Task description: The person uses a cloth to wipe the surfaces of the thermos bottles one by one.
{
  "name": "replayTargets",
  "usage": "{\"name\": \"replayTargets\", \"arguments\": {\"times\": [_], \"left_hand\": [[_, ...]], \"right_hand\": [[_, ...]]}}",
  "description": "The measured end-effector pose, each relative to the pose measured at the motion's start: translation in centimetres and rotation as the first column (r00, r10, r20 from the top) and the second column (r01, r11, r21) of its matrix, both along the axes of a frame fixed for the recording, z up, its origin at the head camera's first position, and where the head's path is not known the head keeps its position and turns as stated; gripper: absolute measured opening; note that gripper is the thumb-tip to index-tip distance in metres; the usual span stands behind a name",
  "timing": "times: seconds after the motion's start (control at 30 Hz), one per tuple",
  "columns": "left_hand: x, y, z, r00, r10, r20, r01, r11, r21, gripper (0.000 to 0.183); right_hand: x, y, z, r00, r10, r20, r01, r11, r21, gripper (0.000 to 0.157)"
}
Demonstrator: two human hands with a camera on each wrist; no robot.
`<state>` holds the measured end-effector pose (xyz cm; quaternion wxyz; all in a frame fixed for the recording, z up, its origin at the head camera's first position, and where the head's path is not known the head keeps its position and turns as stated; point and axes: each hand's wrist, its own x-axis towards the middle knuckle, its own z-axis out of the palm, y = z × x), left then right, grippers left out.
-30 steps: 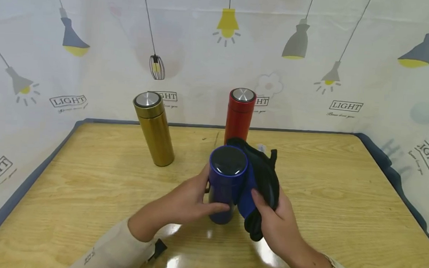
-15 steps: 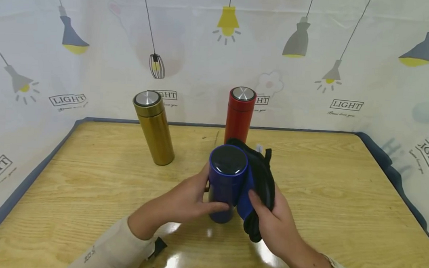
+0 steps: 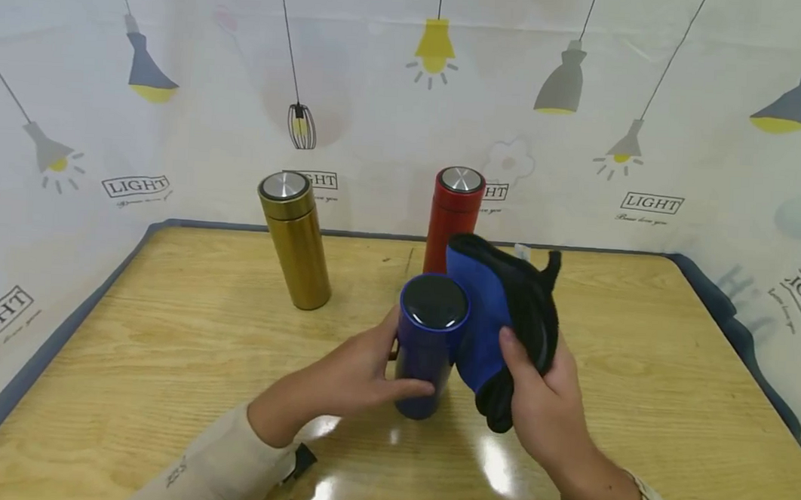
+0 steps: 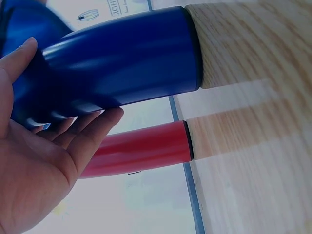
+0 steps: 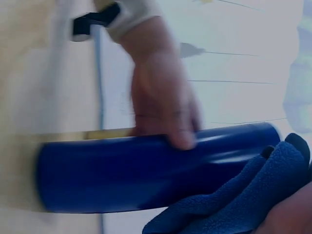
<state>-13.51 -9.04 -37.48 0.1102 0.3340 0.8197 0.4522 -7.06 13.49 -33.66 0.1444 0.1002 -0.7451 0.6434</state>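
Observation:
A blue thermos bottle (image 3: 424,353) with a dark glossy lid stands upright on the wooden table. My left hand (image 3: 356,376) grips its side, thumb across the front; in the left wrist view the fingers curl round the blue body (image 4: 126,53). My right hand (image 3: 547,405) holds a folded blue fleece cloth (image 3: 482,315) with black edging and a small black loop, just right of the bottle. Whether the cloth touches it is hard to tell. In the right wrist view the fleece (image 5: 234,200) overlaps the bottle's upper end, and most right-hand fingers are hidden.
A red thermos (image 3: 453,219) with a silver lid stands behind the blue one, partly covered by the cloth. A gold thermos (image 3: 295,252) stands at the back left. White fabric printed with lamps (image 3: 382,75) surrounds the table (image 3: 164,343).
My right hand has moved the cloth up and to the right along the bottle, and more of its blue face shows. My left hand keeps its grip. The head view has shifted slightly.

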Motion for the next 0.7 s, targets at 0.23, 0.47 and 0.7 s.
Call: {"name": "replayTargets", "arguments": {"times": [0.23, 0.47, 0.7], "left_hand": [[0.0, 0.0, -0.1, 0.998, 0.011, 0.057, -0.011, 1.000, -0.009, 0.103], [0.0, 0.1, -0.4, 1.000, -0.003, -0.019, 0.002, 1.000, -0.019, 0.103], [-0.2, 0.1, -0.3, 0.999, -0.034, -0.042, 0.035, 0.999, 0.023, 0.098]], "right_hand": [[-0.5, -1.0, 3.4, 0.991, 0.028, -0.131, -0.043, 0.993, -0.111, 0.029], [-1.2, -2.4, 5.0, 0.916, 0.187, -0.354, -0.134, 0.976, 0.170, 0.049], [-1.6, -2.4, 4.9, 0.841, 0.352, -0.412, -0.076, 0.829, 0.554, 0.068]]}}
